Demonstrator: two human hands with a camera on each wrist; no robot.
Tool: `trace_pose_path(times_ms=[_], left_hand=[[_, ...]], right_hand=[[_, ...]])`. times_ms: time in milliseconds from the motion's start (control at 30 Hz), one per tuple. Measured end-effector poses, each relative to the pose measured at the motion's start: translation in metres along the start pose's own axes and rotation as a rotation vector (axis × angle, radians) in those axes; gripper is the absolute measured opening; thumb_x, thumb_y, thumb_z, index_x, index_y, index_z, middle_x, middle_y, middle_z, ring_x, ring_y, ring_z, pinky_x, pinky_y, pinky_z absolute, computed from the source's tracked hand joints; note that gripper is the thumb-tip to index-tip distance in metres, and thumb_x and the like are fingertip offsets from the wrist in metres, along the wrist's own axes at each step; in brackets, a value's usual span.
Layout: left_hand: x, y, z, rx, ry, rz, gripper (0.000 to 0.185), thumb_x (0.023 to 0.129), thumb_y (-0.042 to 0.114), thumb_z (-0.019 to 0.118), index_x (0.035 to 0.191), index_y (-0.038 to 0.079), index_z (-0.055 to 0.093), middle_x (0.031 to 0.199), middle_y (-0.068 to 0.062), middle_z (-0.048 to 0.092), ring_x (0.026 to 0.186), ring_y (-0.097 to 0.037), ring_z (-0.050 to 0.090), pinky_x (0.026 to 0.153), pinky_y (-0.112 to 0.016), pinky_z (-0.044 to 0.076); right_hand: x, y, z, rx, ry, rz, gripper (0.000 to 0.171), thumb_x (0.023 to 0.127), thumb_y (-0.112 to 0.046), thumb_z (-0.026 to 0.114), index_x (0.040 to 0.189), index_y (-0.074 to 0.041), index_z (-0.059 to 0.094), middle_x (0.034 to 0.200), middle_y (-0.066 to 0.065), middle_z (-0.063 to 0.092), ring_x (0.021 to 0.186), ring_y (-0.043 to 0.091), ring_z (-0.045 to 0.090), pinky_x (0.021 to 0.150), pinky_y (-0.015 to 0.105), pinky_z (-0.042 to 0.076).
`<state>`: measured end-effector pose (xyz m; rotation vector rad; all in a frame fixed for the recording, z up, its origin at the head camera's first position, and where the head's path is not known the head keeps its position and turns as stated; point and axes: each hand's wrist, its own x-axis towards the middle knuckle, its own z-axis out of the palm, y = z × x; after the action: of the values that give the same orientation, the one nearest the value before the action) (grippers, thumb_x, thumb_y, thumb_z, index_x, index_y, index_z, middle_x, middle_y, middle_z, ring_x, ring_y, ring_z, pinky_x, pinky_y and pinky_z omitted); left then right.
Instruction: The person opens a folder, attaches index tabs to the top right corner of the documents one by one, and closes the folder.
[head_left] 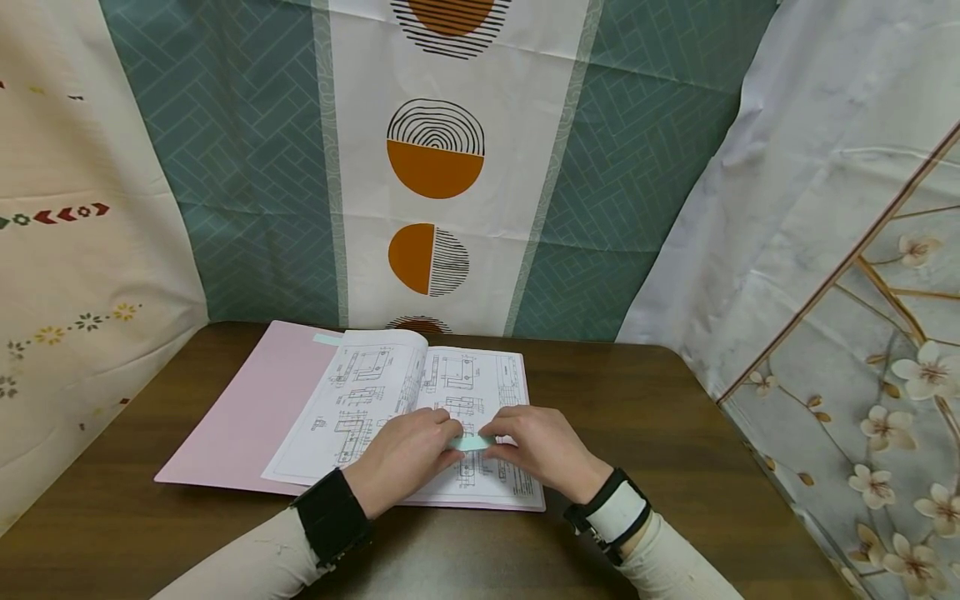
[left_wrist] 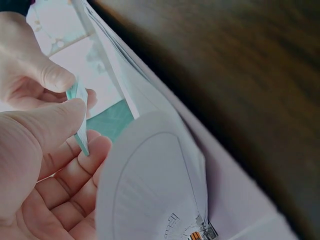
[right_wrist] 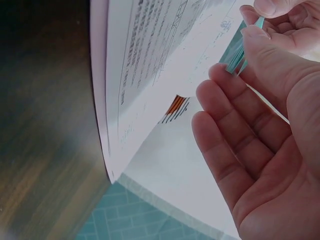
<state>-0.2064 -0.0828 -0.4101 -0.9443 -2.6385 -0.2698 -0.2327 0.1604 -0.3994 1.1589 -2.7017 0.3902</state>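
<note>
Both hands pinch one small teal strip (head_left: pixel 472 442) between them — left hand (head_left: pixel 401 458) on its left end, right hand (head_left: pixel 543 450) on its right — lying crosswise, just above the papers (head_left: pixel 420 400) on the bench (head_left: pixel 675 467).

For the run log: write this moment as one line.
hands: left hand and right hand pinch teal strip | under: drawing pages | base: pink folder | surface: wooden table
</note>
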Motion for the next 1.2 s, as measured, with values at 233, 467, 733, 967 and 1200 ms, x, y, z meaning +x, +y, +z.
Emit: trace_pose_path(times_ms=[233, 467, 733, 967, 1200], left_hand=[[-0.0003, -0.0005, 0.001, -0.003, -0.004, -0.001, 0.027, 0.093, 0.031, 0.092, 0.107, 0.012, 0.079, 0.092, 0.003, 0.07, 0.08, -0.012, 0.062, 0.072, -0.031, 0.056], [-0.0004, -0.001, 0.0006, -0.005, 0.018, -0.005, 0.026, 0.092, 0.03, 0.093, 0.104, 0.012, 0.079, 0.092, 0.002, 0.071, 0.078, -0.012, 0.062, 0.07, -0.03, 0.055], [-0.0011, -0.0004, 0.0016, 0.0, 0.038, 0.007, 0.024, 0.093, 0.03, 0.093, 0.102, 0.012, 0.078, 0.09, 0.002, 0.07, 0.078, -0.013, 0.063, 0.068, -0.03, 0.054], [-0.0011, 0.0009, -0.0004, 0.002, 0.03, 0.001, 0.024, 0.094, 0.029, 0.092, 0.104, 0.012, 0.079, 0.093, 0.0, 0.073, 0.083, -0.016, 0.068, 0.073, -0.033, 0.058], [-0.0008, 0.0015, -0.0005, -0.012, 0.038, -0.001, 0.022, 0.094, 0.028, 0.092, 0.104, 0.012, 0.079, 0.093, 0.001, 0.073, 0.081, -0.014, 0.067, 0.072, -0.031, 0.057]], right_hand=[[-0.0005, -0.0012, -0.0028, -0.008, 0.013, -0.005, 0.029, 0.089, -0.025, 0.095, 0.115, -0.019, 0.086, 0.106, -0.006, 0.081, 0.093, 0.012, 0.075, 0.082, 0.031, 0.061], [-0.0001, -0.0042, -0.006, -0.026, 0.046, -0.013, 0.028, 0.09, -0.023, 0.095, 0.117, -0.02, 0.086, 0.11, -0.006, 0.08, 0.097, 0.011, 0.074, 0.085, 0.033, 0.062], [-0.001, -0.0027, -0.0049, -0.037, 0.098, -0.061, 0.018, 0.097, -0.023, 0.089, 0.114, -0.02, 0.086, 0.106, -0.007, 0.079, 0.095, 0.01, 0.073, 0.083, 0.031, 0.062], [-0.0004, -0.0018, -0.0047, -0.056, 0.098, -0.075, 0.023, 0.093, -0.015, 0.092, 0.115, -0.02, 0.087, 0.103, -0.008, 0.08, 0.089, 0.009, 0.072, 0.083, 0.029, 0.062], [-0.0006, -0.0009, -0.0042, -0.127, 0.123, -0.098, 0.027, 0.089, -0.011, 0.094, 0.113, -0.02, 0.087, 0.104, -0.008, 0.081, 0.091, 0.01, 0.074, 0.083, 0.03, 0.062]])
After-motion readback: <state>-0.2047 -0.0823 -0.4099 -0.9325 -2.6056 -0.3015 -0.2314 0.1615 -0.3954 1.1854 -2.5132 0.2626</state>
